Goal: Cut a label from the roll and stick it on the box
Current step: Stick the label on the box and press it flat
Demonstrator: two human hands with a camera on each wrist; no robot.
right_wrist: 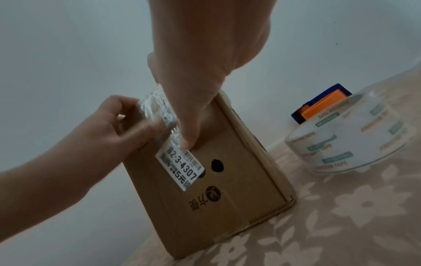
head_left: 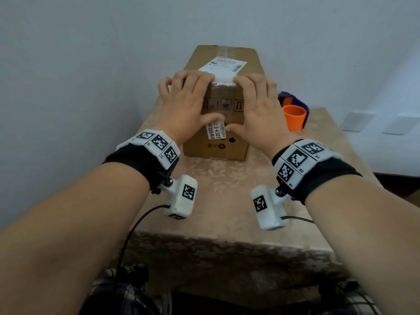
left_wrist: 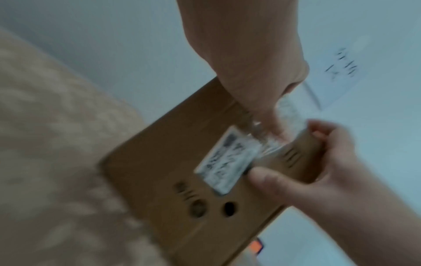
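A brown cardboard box [head_left: 227,151] stands on the table against the wall. My left hand [head_left: 200,96] and right hand [head_left: 252,105] both curl over its near top edge, fingers on top and thumbs on the front face. Between them a crinkled strip of clear tape [head_left: 223,79] bends over the edge and runs down the front [right_wrist: 159,108] to a small white barcode label [right_wrist: 182,167]. The right thumb [right_wrist: 187,140] presses the strip just above that label; the left thumb [right_wrist: 148,126] presses it higher up. The left wrist view is blurred.
A clear tape roll [right_wrist: 348,136] with an orange core [head_left: 294,117] sits right of the box, in front of a blue-purple dispenser [right_wrist: 323,102]. A large shipping label [head_left: 223,64] lies on the box top. The table has a floral beige cloth [head_left: 227,201]. Wall sockets [head_left: 356,120] at right.
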